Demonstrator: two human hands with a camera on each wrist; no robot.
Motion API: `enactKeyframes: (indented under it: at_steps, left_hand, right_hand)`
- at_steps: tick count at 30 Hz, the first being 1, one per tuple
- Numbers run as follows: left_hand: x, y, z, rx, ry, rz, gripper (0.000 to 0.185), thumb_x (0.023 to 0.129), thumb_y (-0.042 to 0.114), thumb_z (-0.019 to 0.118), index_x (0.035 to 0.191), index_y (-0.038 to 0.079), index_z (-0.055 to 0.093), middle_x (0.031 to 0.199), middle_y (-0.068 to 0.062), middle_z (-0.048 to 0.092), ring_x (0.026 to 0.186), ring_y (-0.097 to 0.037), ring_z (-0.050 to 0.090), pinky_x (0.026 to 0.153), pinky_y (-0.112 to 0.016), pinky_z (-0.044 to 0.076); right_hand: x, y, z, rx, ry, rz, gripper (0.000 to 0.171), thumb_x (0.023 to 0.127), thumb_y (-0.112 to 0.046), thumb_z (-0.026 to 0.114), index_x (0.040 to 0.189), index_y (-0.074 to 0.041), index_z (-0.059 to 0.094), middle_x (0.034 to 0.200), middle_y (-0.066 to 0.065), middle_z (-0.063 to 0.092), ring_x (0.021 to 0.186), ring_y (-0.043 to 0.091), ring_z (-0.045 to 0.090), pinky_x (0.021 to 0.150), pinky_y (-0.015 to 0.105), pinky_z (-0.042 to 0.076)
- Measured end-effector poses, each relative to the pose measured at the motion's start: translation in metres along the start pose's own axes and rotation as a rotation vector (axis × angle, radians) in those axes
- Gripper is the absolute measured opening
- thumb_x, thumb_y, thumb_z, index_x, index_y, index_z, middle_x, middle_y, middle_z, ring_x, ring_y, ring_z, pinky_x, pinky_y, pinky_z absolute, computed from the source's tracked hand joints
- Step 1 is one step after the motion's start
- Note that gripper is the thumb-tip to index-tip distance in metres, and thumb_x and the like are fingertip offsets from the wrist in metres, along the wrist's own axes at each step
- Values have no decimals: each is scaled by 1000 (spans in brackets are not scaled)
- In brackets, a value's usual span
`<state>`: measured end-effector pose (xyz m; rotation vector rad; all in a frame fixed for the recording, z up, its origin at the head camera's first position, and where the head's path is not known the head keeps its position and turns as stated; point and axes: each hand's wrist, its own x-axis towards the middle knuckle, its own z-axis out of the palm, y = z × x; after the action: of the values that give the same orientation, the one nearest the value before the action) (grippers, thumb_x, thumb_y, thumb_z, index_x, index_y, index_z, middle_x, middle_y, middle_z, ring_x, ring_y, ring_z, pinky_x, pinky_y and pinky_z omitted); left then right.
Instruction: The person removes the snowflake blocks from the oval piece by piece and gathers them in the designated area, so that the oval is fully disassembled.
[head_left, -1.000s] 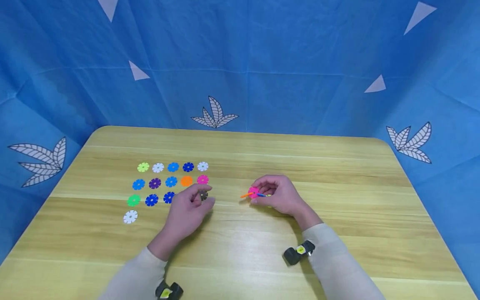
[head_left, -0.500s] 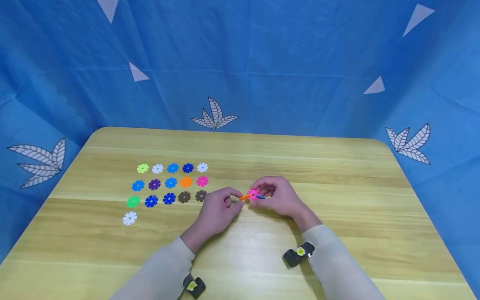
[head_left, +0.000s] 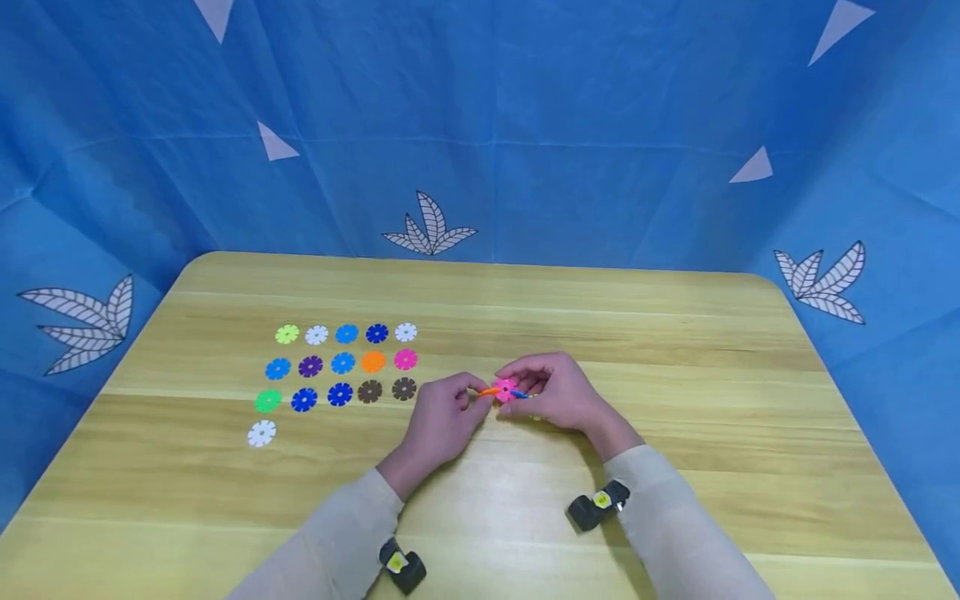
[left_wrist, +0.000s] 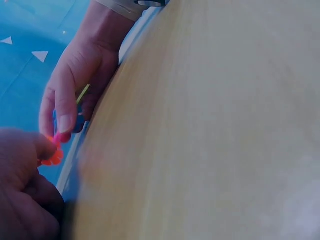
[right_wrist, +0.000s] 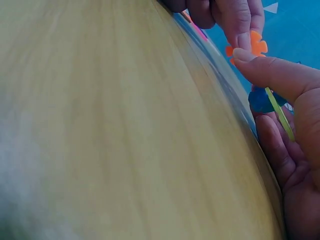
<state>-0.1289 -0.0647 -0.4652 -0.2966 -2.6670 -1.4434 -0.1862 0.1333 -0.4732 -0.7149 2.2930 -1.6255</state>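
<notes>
sixteen loose discs [head_left: 341, 364] lie flat on the table [head_left: 675, 350], left of the middle: five in the far row, five in the next, five in the third, and one white disc [head_left: 262, 433] alone at the near left. two of them are brown, side by side at the right end of the third row.

both hands meet just right of that grid, raised a little off the wood. the right hand [head_left: 558, 392] has its fingers curled around a small cluster of joined discs [head_left: 507, 390], pink facing up. the left hand [head_left: 442, 417] pinches the orange disc [head_left: 490, 391] at the cluster's left side between thumb and fingertip.

the whole right half of the table and the near strip are bare wood; the far edge sits well apart from the hands.

the right wrist view shows what the head view hides: a blue disc [right_wrist: 262, 100] and a yellow-green disc [right_wrist: 280, 114] edge-on under the thumb. the left wrist view catches the orange disc against the left thumb.
</notes>
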Motion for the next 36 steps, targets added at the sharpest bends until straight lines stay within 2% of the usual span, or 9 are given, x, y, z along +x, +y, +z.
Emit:
enactKeyframes:
  at_steps: [4, 6, 10, 13, 18, 23, 29, 36]
  left_hand:
    - [-2, -2, 1, -42, 19, 40, 8, 84, 12, 71, 92, 11, 71, 48, 7, 38, 40, -3, 30, 38, -19, 27]
    - [-4, -4, 2, -48, 40, 82, 8, 85, 10, 69, 93, 8, 70, 49, 7, 39, 41, -3, 32, 37, -19, 28]
    - [-9, -8, 2, -69, 149, 109, 7, 85, 5, 68, 92, 4, 69, 51, 8, 38, 42, -3, 33, 37, -21, 30]
    - [-11, -9, 1, -109, 192, 96, 7, 84, 3, 68, 90, 4, 70, 51, 8, 37, 43, -3, 33, 40, -22, 34]
    - [-12, -9, 0, -115, 139, 73, 7, 83, 7, 70, 90, 7, 69, 50, 8, 35, 44, -4, 31, 44, -22, 35]
    - [-13, -8, -2, -110, 107, 16, 8, 83, 7, 71, 89, 10, 67, 50, 6, 35, 44, -5, 31, 43, -22, 29]
    - [-17, -8, -5, -124, 83, -37, 8, 83, 9, 71, 89, 13, 67, 49, 5, 37, 43, -5, 31, 43, -22, 30]
    - [-25, -11, -14, -147, 90, -77, 10, 83, 9, 71, 89, 15, 68, 50, 4, 36, 45, -6, 32, 47, -24, 35]
  right_hand:
    - [0, -1, 0, -24, 12, 6, 36, 65, -21, 88, 98, -16, 74, 82, 1, 67, 73, 21, 60, 63, 32, 51]
    - [0, -2, 0, -31, 17, 12, 36, 66, -21, 87, 98, -17, 74, 83, 0, 68, 73, 21, 60, 64, 33, 50]
    - [-1, -2, -1, -31, 60, 36, 35, 66, -22, 87, 98, -17, 74, 84, -1, 68, 72, 21, 59, 63, 34, 50]
    - [-2, 0, -3, -21, 86, 48, 36, 65, -23, 87, 99, -17, 74, 84, 0, 67, 71, 22, 59, 62, 34, 50]
    - [-2, 2, -3, -11, 64, 23, 38, 66, -22, 87, 101, -14, 73, 86, 0, 67, 73, 22, 59, 64, 33, 50]
    - [-4, -10, -1, -6, 51, -10, 39, 66, -11, 86, 103, -6, 72, 87, 3, 67, 74, 23, 58, 65, 33, 49]
    - [-7, -32, -1, -37, 32, -30, 34, 72, 3, 77, 104, 1, 69, 92, 11, 67, 79, 27, 60, 69, 35, 49]
    - [-7, -37, -2, -46, 25, -18, 32, 77, 8, 68, 107, 1, 69, 102, 10, 67, 88, 24, 61, 77, 37, 49]
